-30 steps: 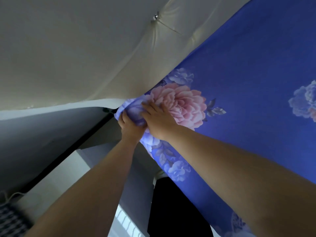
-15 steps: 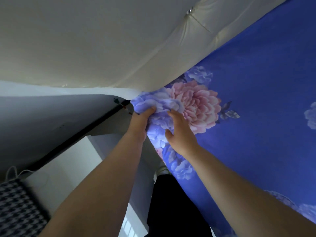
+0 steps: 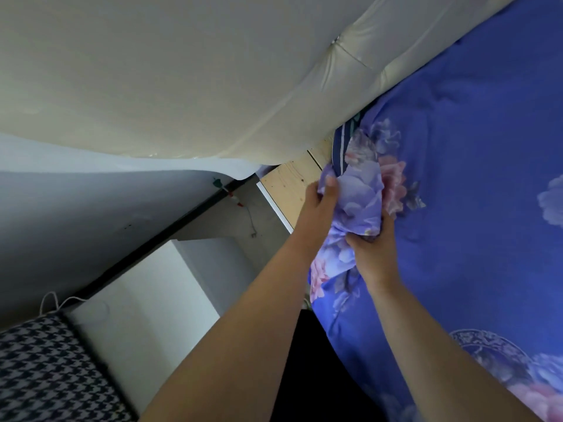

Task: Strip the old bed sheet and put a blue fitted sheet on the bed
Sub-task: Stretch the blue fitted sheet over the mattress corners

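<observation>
At the corner of the bed, both hands hold a bunched-up wad of the blue floral sheet (image 3: pixel 475 184). The left hand (image 3: pixel 321 205) has its fingers curled round the gathered cloth from the left side, thumb up against a pale lilac flower. The right hand (image 3: pixel 373 248) grips the same bunch from below, fingers tucked into the fabric. Between them the cloth is crumpled into a tight fold, while the remainder of the sheet lies spread over the bed to the right, fairly flat with a few soft creases, its pink and lilac blooms showing. Just above the hands a dark striped edge (image 3: pixel 340 147) shows under the lifted corner, and beside it lies bare pale wood of the bed base (image 3: pixel 292 190). A cream padded headboard (image 3: pixel 189 77) fills the top of the view, meeting the sheet along its lower right edge. Lower left stands a white cabinet (image 3: pixel 146 303), with a black-and-white houndstooth cloth (image 3: pixel 51 370) at the bottom left corner and a thin white cord (image 3: pixel 53 301) looped just above it
</observation>
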